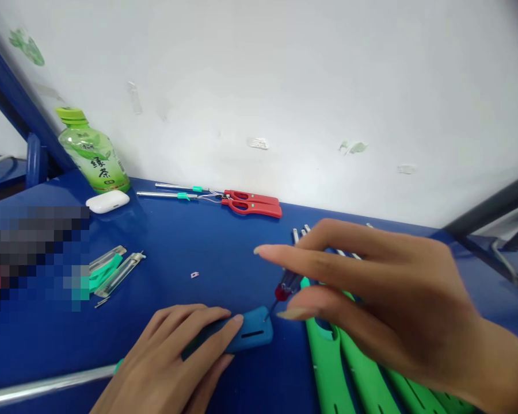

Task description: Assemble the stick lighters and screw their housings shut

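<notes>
My left hand (172, 351) presses a blue lighter handle (255, 325) against the table, fingers wrapped over it. A metal tube (56, 384) comes out to the left from under that hand; where it joins is hidden. In my right hand (384, 293) is a small screwdriver (287, 284) with a clear and red grip. Its thin shaft slants down, the tip at the handle's right end, beside a dark slot. Part of the screwdriver is hidden behind my fingers. Several green lighters (330, 368) lie beneath and beside my right hand.
Two red lighters (252, 206) with metal tubes lie near the wall. A green tea bottle (95, 155) and a white earphone case (107, 201) stand at the back left. Clear fuel tanks (120, 276) lie on the left, and a tiny pale part (194, 275) lies mid-table.
</notes>
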The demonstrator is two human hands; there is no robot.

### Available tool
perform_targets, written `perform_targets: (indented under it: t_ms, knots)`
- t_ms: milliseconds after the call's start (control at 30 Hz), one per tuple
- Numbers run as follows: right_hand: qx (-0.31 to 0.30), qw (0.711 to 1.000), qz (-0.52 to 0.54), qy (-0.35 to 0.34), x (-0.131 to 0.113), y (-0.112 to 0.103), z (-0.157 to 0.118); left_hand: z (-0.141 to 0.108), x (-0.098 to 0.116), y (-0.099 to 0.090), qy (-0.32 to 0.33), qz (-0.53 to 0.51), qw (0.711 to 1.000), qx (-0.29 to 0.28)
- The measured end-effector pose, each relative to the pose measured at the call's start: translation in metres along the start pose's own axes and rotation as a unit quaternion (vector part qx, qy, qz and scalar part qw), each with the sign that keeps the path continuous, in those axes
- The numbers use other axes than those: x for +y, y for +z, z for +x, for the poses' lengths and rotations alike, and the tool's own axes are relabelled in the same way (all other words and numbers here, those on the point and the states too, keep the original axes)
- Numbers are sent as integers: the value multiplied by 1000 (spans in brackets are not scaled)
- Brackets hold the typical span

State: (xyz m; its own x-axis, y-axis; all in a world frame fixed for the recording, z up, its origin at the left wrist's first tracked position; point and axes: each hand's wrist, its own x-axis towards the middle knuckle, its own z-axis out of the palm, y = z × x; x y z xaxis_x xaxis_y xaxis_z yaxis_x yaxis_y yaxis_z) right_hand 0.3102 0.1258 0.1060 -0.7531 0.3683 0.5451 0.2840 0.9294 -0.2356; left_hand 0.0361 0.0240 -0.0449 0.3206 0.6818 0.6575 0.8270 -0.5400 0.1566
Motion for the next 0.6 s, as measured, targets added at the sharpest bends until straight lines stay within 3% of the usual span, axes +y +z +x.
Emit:
perform_targets:
  t_ms: [100,167,233,333,400,467,600]
  knots:
    - [-79,991,107,4,-1,-5,-3,-1,0,1,2,-1,1000,5]
    - [-91,988,123,18,-3,-5,-2,-1,0,0,4,2,1000,8]
    - [-62,997,39,24,-5,0,1,-2,1,-1,3,4,1000,4]
    - [11,993,-116,-22,-4,9,6,-2,2,-2,-5,-1,1000,0]
    - [31,990,-131,-40,-2,12,7,-1,2,-2,-5,-7,1000,7]
    - [15,996,-79,-38,0,8,8,0,2,-3,-2,-12,1000,13]
    - [-73,993,87,-9,-1,-7,9,0,2,-4,-2,-12,1000,6]
